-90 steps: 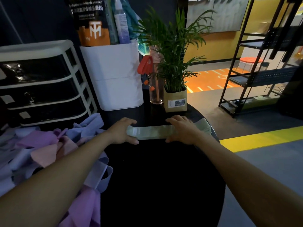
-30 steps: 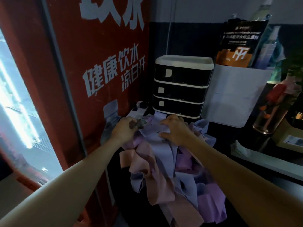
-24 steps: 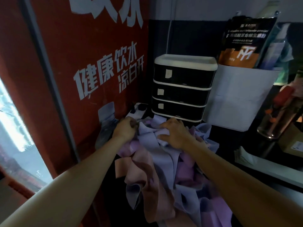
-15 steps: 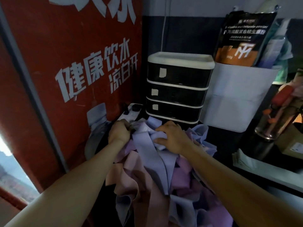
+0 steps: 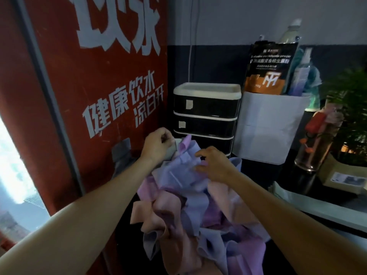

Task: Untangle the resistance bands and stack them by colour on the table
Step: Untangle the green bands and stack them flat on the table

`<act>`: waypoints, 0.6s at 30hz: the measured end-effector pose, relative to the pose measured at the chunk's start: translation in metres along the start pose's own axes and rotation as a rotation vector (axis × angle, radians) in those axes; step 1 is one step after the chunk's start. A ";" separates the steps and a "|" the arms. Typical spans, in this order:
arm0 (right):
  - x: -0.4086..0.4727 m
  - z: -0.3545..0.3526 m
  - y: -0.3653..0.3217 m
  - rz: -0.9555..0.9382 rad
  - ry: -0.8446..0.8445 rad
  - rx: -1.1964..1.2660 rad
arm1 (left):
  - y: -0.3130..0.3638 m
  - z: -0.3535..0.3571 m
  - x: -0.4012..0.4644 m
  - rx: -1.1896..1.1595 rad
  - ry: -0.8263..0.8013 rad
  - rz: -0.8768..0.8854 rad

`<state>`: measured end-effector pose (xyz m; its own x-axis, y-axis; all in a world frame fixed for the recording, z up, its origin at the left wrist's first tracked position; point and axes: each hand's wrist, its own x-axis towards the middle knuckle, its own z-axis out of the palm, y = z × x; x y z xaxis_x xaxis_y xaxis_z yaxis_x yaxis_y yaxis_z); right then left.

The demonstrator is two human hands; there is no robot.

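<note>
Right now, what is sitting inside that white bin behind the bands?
Poking out of the white bin: a black-and-orange pouch, a clear bottle and a spray bottle. Its walls hide anything lower.

Dim, soft frame; blown-out glare from the window (image 5: 12,175) at nine o'clock (edges bend, wide-angle), right side murky.

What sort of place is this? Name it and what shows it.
Probably a gym or fitness studio corner: a tangled pile of resistance bands, a supplement powder pouch in a white bin, and a red drinking-water machine alongside.
</note>
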<state>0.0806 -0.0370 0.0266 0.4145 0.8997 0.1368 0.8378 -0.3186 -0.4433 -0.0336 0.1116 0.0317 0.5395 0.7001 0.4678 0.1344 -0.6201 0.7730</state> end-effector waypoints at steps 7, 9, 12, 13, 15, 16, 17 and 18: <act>-0.018 -0.035 -0.003 -0.043 0.191 0.143 | 0.069 -0.002 -0.002 -0.100 -0.074 0.160; -0.022 -0.044 -0.004 -0.039 0.217 0.169 | 0.084 -0.004 -0.002 -0.104 -0.075 0.197; -0.026 -0.055 -0.010 -0.027 0.221 0.251 | 0.105 -0.010 -0.002 -0.140 -0.053 0.243; -0.028 -0.057 -0.011 -0.023 0.225 0.281 | 0.112 -0.013 -0.002 -0.149 -0.040 0.258; -0.030 -0.063 -0.012 -0.023 0.243 0.278 | 0.124 -0.017 0.000 -0.164 0.009 0.278; -0.031 -0.065 -0.012 -0.021 0.247 0.271 | 0.128 -0.019 0.001 -0.182 0.036 0.282; -0.032 -0.066 -0.012 -0.021 0.244 0.261 | 0.131 -0.020 0.001 -0.202 0.048 0.283; -0.035 -0.067 -0.012 -0.023 0.235 0.258 | 0.133 -0.020 0.000 -0.210 0.040 0.280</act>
<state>0.0803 -0.0845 0.0865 0.4918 0.8032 0.3361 0.7431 -0.1860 -0.6428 -0.0322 0.0363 0.1433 0.4980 0.5289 0.6872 -0.1903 -0.7065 0.6816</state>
